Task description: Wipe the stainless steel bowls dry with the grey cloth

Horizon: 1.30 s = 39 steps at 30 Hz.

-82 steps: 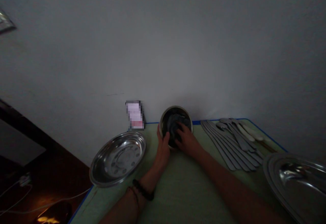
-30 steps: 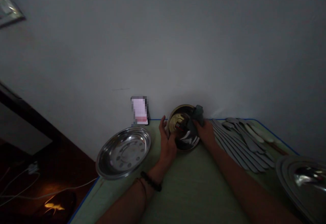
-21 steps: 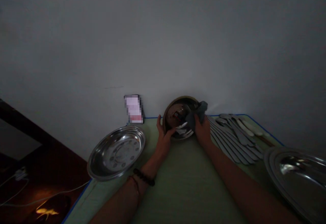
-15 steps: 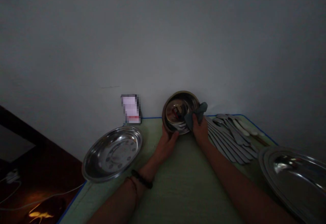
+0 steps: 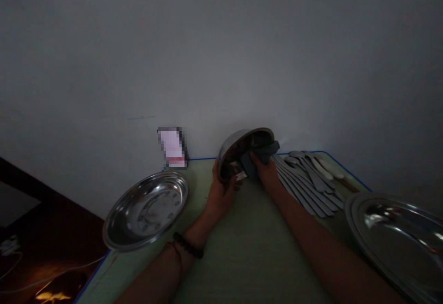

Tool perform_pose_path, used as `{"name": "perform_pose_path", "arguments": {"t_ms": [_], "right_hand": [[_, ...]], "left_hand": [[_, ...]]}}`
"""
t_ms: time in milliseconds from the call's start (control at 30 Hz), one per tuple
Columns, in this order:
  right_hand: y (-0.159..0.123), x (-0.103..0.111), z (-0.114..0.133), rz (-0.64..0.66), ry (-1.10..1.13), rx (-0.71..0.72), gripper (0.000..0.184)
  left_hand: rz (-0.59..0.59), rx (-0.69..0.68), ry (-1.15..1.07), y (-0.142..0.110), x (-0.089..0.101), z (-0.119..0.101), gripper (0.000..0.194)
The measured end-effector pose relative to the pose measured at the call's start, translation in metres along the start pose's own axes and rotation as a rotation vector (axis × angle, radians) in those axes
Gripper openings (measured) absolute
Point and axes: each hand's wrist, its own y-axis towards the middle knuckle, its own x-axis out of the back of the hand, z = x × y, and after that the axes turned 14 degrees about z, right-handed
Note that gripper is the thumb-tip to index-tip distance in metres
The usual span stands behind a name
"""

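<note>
Green tabletop (image 5: pixel 242 258), basins (image 5: pixel 154 211) and cutlery (image 5: pixel 317 183) flanking a tilted bowl (image 5: pixel 236 140).

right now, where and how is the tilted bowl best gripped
I'd grip the bowl by its lower left rim, from the left, where the left hand holds it: its mouth faces down toward the person, and the right hand with the cloth blocks the right.
</note>
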Motion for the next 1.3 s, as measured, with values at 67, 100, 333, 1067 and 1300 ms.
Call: {"name": "perform_pose_path", "arguments": {"t_ms": [67,100,333,1067,1300], "right_hand": [[-0.002,-0.002,0.003,-0.048,-0.007,-0.022,0.051],[-0.002,-0.003,0.004,-0.076,-0.013,-0.028,0.051],[0.001,-0.002,0.006,-0.168,0.007,0.016,0.049],[0.0,-0.004,0.015,-0.058,0.024,-0.055,0.049],[-0.007,-0.008,0.016,0.114,-0.029,0.005,0.041]], "left_hand": [[-0.035,0.019,-0.036,0.003,0.001,0.001,0.066],[-0.058,0.032,-0.043,0.004,0.001,0.001,0.062],[-0.139,0.288,-0.153,0.006,0.005,-0.006,0.041],[-0.095,0.25,0.077,0.003,0.003,-0.014,0.039],[0.036,0.223,-0.016,0.004,0.001,-0.008,0.041]]}}
